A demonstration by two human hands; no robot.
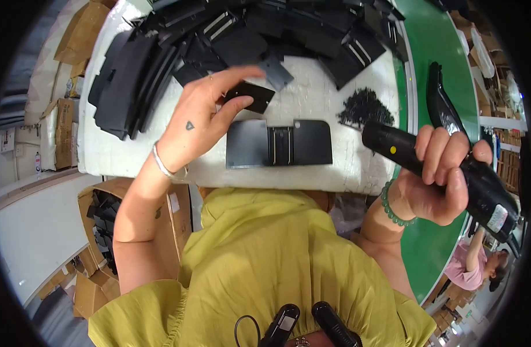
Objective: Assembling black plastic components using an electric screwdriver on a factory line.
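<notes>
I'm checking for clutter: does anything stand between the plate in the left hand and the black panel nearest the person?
Nothing visible does: white tabletop shows between the small black plate, in the left hand, and the black panel.

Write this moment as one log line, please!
left hand: holds small plate | right hand: grips black tool | table: near panel, black pile

- One fisheye camera on the person's head looked steeply down, upright, over the yellow-green top [277, 248] at the near edge.
- It faced the white table [358, 173], close above the left hand [196, 113] and right hand [442, 179].
- Its wide field reached the black parts [294, 43] on the far side, an open carton [182, 217] on the left and a green surface [430, 248] on the right.
</notes>
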